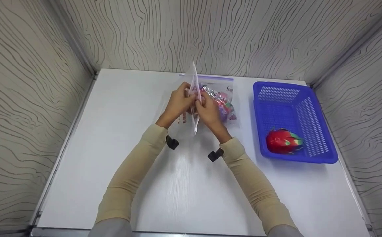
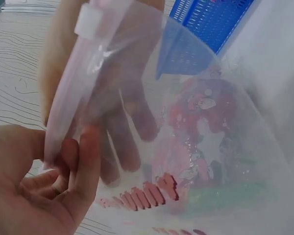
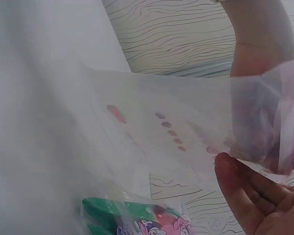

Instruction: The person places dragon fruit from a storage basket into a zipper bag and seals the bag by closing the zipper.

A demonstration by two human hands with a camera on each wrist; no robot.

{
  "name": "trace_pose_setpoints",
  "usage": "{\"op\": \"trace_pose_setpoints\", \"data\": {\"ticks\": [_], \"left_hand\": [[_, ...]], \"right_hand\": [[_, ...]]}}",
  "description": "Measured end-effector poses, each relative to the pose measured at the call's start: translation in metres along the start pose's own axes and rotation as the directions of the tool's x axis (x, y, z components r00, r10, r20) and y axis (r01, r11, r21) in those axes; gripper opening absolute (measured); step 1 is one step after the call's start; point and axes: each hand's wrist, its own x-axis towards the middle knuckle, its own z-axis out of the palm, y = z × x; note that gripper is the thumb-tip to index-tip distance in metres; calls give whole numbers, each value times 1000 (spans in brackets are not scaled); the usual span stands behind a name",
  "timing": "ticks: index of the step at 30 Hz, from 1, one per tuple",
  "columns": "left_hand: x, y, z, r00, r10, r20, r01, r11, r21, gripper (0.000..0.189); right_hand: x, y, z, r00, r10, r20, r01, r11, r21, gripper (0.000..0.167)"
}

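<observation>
A translucent slider zip bag (image 1: 193, 74) with a pink-tinted zip strip (image 2: 63, 105) stands upright between both hands, its mouth parted a little. The left hand (image 1: 180, 102) pinches one edge of the mouth between thumb and fingers. At the other edge the right hand (image 1: 209, 111) grips near the zip; its fingers show through the film in the left wrist view. A white slider (image 2: 89, 22) sits at the strip's near end. Red printed marks (image 2: 149, 195) run across the film. Beside the right hand lies a second clear bag (image 1: 227, 88) with a purple strip and colourful contents.
A blue plastic basket (image 1: 258, 125) stands on the right of the white table (image 1: 112, 148), with a red and green dragon fruit (image 1: 283, 141) inside. Wood-grain panels (image 1: 191, 36) enclose the back and sides.
</observation>
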Motion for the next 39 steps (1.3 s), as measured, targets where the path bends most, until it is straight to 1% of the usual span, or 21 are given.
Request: {"op": "trace_pose_setpoints", "data": {"ticks": [4,7,10,15,18,21,24,26,30,33,39], "left_hand": [[-1,-3,1,1000,2,7,-2,1000,-16,24],[-1,-5,0,1000,-2,3,2,1000,-17,21],[-3,-6,0,1000,-7,14,7,1000,-25,21],[-5,-9,-4,1000,-10,25,11,999,-37,18],[-5,-11,-9,1000,1,-3,-1,1000,-29,13],[-4,-14,-17,999,15,-43,-17,999,-40,7],[-4,-16,-26,997,9,-76,-14,998,-60,6],[-5,-17,-31,995,-6,-99,-1,997,-71,7],[-5,-19,-40,991,-33,-131,23,997,-76,12],[-5,-20,-46,989,-47,-143,36,996,-81,14],[-4,-24,-57,985,-72,-158,58,994,-89,14]], "right_hand": [[5,2,-4,1000,23,21,-22,999,-26,34],[6,4,-6,997,53,52,-53,999,-3,35],[7,8,-8,994,78,78,-79,997,5,36],[9,14,-9,994,71,81,-66,996,-63,30],[10,17,-10,994,87,68,-81,993,-87,28],[11,21,-10,990,130,58,-123,987,-105,31],[13,24,-12,985,165,49,-157,978,-137,35],[14,26,-13,982,182,51,-173,973,-151,37],[15,30,-15,980,190,55,-179,970,-164,39],[15,33,-16,981,188,52,-177,968,-178,39],[13,38,-22,984,175,28,-166,967,-194,33]]}}
